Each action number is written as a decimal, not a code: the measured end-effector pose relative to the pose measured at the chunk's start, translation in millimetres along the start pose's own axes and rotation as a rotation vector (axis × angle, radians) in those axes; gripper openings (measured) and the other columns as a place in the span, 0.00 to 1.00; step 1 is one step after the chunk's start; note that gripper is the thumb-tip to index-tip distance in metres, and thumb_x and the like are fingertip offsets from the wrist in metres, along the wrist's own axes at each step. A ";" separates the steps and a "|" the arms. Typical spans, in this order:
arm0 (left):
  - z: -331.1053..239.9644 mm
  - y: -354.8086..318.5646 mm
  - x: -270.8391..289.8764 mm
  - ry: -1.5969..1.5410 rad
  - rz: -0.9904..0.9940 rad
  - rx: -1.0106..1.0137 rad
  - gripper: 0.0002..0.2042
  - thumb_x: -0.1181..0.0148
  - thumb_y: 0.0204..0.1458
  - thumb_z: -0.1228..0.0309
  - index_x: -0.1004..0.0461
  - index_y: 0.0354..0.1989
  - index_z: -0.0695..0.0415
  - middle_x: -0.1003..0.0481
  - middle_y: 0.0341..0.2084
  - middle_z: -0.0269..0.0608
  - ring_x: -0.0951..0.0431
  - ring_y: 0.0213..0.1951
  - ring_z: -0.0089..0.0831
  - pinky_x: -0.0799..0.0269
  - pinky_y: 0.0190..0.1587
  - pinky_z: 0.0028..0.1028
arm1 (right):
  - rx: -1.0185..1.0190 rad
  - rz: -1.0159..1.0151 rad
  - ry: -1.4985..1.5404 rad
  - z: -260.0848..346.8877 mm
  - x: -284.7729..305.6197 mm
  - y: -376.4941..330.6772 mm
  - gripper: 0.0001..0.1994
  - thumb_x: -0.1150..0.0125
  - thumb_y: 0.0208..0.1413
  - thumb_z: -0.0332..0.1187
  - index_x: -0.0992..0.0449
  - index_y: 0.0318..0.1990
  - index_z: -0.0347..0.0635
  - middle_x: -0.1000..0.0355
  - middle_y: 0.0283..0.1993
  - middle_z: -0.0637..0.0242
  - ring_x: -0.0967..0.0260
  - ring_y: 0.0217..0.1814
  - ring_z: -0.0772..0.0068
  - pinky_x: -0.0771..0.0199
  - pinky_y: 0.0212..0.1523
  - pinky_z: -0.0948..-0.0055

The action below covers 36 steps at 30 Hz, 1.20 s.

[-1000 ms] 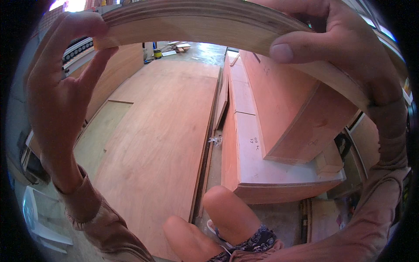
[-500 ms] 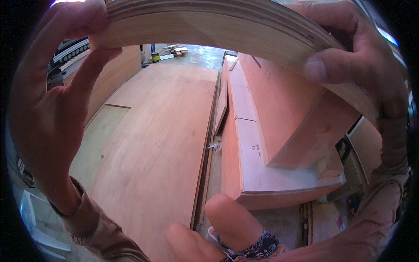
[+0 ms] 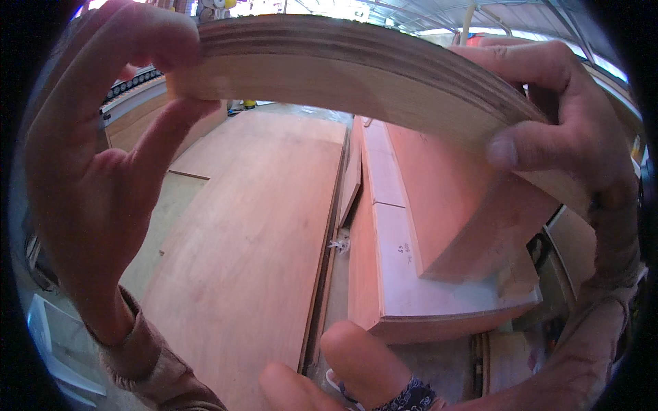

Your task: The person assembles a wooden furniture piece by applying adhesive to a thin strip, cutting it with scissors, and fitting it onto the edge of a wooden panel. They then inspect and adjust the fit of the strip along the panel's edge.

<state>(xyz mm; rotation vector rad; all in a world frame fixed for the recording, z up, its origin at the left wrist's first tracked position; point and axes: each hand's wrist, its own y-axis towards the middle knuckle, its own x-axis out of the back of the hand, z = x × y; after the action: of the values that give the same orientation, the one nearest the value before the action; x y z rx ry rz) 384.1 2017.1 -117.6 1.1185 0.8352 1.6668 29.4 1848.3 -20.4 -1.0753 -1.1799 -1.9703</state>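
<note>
A narrow strip of plywood [image 3: 329, 79] spans the top of the view, raised close in front of me, its dark layered edge showing along the upper side. At its left end, my left hand [image 3: 103, 151] pinches it between the thumb below and curled fingers above. Toward the other end, my right hand [image 3: 569, 116] grips it, the thumb pressed on the near face and fingers over the top edge. The strip's far right end runs on past the right thumb. Beneath it, well apart, lies a large plywood sheet [image 3: 240, 233].
Right of the sheet, a long plywood box [image 3: 425, 294] with a pale top carries a larger upright plywood piece [image 3: 445, 192]. A small wood block [image 3: 519, 277] sits on its near corner. My knees [image 3: 353, 349] are at the bottom; a white plastic chair [image 3: 58, 349] stands lower left.
The view has tilted up, showing more roof at the top. The strip and both hands sit a little lower in view, and both grips stay the same.
</note>
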 end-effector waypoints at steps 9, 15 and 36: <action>-1.3 -2.7 -104.2 -1.238 -0.426 0.205 0.37 0.35 0.67 0.50 0.36 0.77 0.62 0.29 0.72 0.55 0.30 0.74 0.50 0.40 0.79 0.49 | -0.076 0.039 0.063 8.2 -1.7 -2.2 0.43 0.18 0.42 0.45 0.21 0.66 0.27 0.22 0.56 0.51 0.22 0.57 0.60 0.25 0.60 0.59; -31.0 17.7 -121.9 -1.957 -0.528 0.196 0.28 0.58 0.78 0.54 0.32 0.73 0.65 0.29 0.71 0.61 0.29 0.72 0.54 0.41 0.79 0.51 | -0.132 0.040 0.073 34.8 -17.8 10.9 0.43 0.20 0.42 0.43 0.22 0.66 0.24 0.21 0.52 0.53 0.22 0.54 0.62 0.25 0.56 0.63; -49.0 9.4 -118.8 -2.165 -0.648 0.098 0.26 0.55 0.71 0.67 0.31 0.70 0.75 0.24 0.64 0.57 0.27 0.70 0.40 0.39 0.76 0.39 | 0.086 0.093 -0.217 23.0 3.0 4.6 0.44 0.19 0.51 0.56 0.21 0.67 0.29 0.27 0.37 0.66 0.30 0.35 0.75 0.32 0.35 0.68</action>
<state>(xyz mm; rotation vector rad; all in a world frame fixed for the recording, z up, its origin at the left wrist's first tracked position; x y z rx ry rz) 353.4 1900.3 -162.5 1.6165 -0.2575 -0.5438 39.3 1866.8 -9.5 -1.2993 -1.2900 -1.7496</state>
